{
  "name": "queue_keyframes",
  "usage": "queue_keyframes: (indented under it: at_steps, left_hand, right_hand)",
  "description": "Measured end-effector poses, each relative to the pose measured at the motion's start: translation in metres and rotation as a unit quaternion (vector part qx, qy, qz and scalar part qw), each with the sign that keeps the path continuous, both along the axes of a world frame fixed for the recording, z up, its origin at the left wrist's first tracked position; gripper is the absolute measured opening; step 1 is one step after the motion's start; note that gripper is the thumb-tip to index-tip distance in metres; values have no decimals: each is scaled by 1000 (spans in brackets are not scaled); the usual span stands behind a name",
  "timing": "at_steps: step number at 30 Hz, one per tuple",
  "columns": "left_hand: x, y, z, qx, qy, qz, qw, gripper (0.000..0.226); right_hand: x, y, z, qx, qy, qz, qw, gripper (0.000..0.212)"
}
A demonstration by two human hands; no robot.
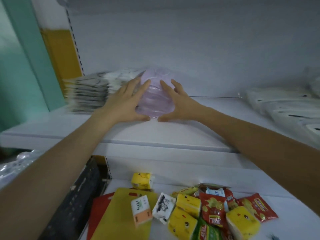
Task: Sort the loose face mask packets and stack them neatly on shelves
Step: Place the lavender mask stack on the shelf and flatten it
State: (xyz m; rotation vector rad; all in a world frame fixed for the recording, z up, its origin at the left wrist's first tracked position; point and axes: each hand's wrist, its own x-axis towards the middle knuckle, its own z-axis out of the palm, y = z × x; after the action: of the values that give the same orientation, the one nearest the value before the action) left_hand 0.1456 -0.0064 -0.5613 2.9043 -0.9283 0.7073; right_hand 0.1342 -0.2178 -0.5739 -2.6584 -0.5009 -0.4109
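Note:
A stack of pale purple face mask packets [155, 97] in clear wrap stands on the white upper shelf [138, 134]. My left hand [124, 103] presses its left side with straight fingers, thumb along the front. My right hand [176, 104] presses the right side the same way. Just left of the purple stack lies a taller stack of white and black-printed mask packets [88, 92], blurred by motion.
More white mask packets [284, 108] lie at the shelf's right end. On the lower shelf sit yellow tissue packs [183, 222], red snack bags [214, 208], a white tissue pack [141, 210] and a yellow flat pack [121, 219]. A teal wall [20, 66] bounds the left.

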Motion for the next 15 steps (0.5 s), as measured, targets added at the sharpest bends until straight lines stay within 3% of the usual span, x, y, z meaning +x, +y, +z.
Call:
queue_keyframes:
  at_steps: [8, 15]
  left_hand:
    - [14, -14, -6, 32, -73, -35, 996, 89]
    - [17, -34, 1, -13, -74, -25, 997, 72]
  right_hand:
    - [6, -6, -7, -50, -93, -37, 994, 95]
    - [8, -19, 1, -30, -134, -69, 988, 77]
